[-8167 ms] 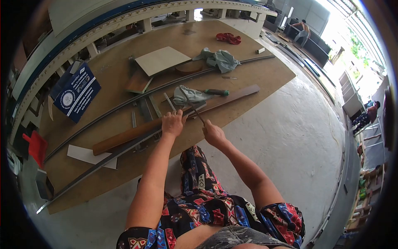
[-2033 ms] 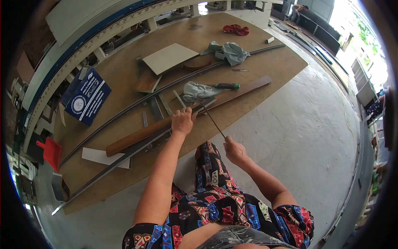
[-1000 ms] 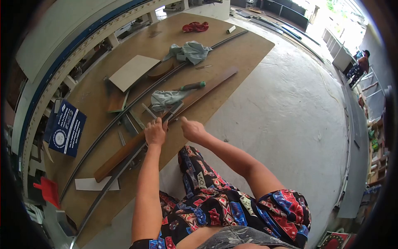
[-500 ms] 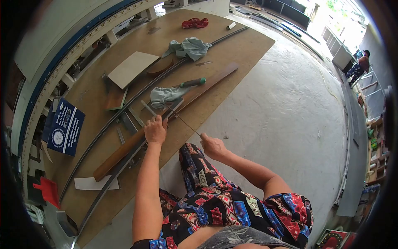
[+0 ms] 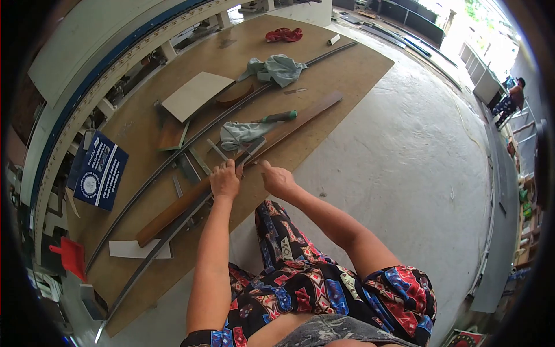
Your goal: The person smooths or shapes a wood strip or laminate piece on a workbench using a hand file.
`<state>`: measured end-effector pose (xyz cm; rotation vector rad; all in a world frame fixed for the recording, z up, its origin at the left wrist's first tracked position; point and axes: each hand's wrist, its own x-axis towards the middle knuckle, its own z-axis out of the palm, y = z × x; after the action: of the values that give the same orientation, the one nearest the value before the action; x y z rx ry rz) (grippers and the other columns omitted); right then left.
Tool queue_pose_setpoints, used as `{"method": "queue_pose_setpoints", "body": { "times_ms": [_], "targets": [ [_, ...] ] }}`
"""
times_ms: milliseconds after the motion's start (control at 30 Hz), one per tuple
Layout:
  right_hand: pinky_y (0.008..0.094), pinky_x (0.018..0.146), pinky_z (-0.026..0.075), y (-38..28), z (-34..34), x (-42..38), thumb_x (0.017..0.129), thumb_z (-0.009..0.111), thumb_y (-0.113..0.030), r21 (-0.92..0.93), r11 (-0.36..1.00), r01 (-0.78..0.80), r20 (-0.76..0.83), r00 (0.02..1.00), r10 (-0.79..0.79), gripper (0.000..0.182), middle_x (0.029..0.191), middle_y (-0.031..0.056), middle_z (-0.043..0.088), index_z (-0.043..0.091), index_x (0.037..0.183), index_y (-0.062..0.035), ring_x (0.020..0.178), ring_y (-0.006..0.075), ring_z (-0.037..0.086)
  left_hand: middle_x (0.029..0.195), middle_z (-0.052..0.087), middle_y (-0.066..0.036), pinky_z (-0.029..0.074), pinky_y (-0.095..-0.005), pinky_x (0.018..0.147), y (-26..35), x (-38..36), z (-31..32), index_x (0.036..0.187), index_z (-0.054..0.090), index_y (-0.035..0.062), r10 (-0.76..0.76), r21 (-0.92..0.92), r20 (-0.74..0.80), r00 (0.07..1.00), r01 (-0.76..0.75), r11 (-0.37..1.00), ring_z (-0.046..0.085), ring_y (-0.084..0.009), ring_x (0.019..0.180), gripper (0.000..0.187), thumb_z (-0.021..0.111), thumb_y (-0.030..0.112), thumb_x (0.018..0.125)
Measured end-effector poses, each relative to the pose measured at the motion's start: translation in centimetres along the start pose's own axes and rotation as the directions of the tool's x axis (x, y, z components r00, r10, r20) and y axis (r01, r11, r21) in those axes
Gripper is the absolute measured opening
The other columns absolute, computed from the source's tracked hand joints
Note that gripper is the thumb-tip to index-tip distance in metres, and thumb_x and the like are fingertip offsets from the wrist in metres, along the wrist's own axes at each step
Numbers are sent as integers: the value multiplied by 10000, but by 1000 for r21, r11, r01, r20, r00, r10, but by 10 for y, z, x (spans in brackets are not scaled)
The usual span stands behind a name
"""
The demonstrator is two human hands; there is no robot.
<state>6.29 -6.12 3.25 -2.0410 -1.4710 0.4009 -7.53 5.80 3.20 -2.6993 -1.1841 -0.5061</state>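
Note:
My left hand [image 5: 225,179] is closed over a long strip assembly on the board, where a brown wood-look strip [image 5: 173,214] and a dark metal strip [image 5: 153,254] run side by side. Just right of it, my right hand [image 5: 278,180] is closed with its fingertips at the strip's near edge. It grips a thin rod-like tool [image 5: 254,161], mostly hidden now, whose exact kind I cannot make out. Beyond the hands lie a pale cloth [image 5: 240,134] and a tool with a green-and-black handle [image 5: 280,117].
The brown board [image 5: 347,75] also bears a beige panel [image 5: 198,95], a second cloth [image 5: 284,69], a red cloth [image 5: 284,35] and a long curved-looking dark strip [image 5: 130,202]. A blue box [image 5: 99,172] and red dustpan [image 5: 70,257] are left. Another person [image 5: 509,103] stands far right.
My right hand has moved left and up, close to my left hand, and the rod's exposed length has shortened. My left hand keeps its place on the strip. The view has shifted slightly.

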Motion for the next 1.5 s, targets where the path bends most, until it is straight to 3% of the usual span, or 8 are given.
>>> {"method": "queue_pose_setpoints", "body": {
  "times_ms": [200,300,400,500,700,1067,1367,1500],
  "targets": [
    [517,617,448,16,-22,-81,868,503,-163,-51,991,-123,177,976,130,176,747,217,611,397,963,-59,745,421,601,901,636,-123,476,-457,724,1,-1,-4,927,520,69,-15,-14,23,1000,15,1000,604,-330,852,366,449,428,924],
    [520,613,448,22,-20,-88,866,513,-174,-56,995,-86,145,985,94,192,747,219,612,400,970,-59,743,420,603,894,635,-119,477,-457,718,0,-1,-2,925,520,71,-10,-6,8,1000,10,1000,604,-327,848,368,447,431,925],
    [516,623,453,11,-26,-62,869,514,-190,-40,997,-70,145,987,75,207,743,224,611,405,977,-50,748,422,603,886,635,-114,478,-458,715,0,-1,-3,917,521,76,-11,-2,11,1000,11,1000,604,-324,843,366,440,433,927],
    [512,641,461,7,-12,-17,856,506,-166,-15,1000,5,48,999,-5,196,749,232,612,414,979,-43,759,422,606,880,635,-109,479,-455,708,1,-1,-3,909,520,83,-13,12,12,1000,12,1000,606,-320,839,363,435,436,928],
    [509,670,447,-4,5,29,856,526,-195,-4,1000,-3,9,1000,3,221,783,247,611,422,998,-61,790,428,601,869,631,-97,485,-444,685,0,0,-2,913,513,92,-18,30,24,1000,18,999,607,-311,829,356,437,439,924],
    [532,606,417,30,-13,-90,903,491,-225,-5,992,-126,137,983,125,179,715,238,581,402,974,-87,723,445,577,877,629,-136,490,-450,698,2,0,-9,923,526,57,-15,-23,22,1000,16,1000,606,-327,844,373,442,420,930],
    [523,647,454,6,-2,14,883,493,-204,-29,999,22,21,1000,-21,194,733,237,604,411,984,-59,758,426,604,861,631,-100,487,-433,692,3,0,-7,907,515,84,-17,20,-2,1000,17,1000,609,-300,822,339,463,419,916],
    [516,652,460,-3,3,22,867,503,-185,-42,999,23,2,1000,-23,201,741,244,607,411,992,-56,757,421,608,861,631,-103,485,-436,694,2,0,-5,905,512,85,-18,10,7,1000,18,1000,608,-302,828,342,465,424,913]
  ]
}}
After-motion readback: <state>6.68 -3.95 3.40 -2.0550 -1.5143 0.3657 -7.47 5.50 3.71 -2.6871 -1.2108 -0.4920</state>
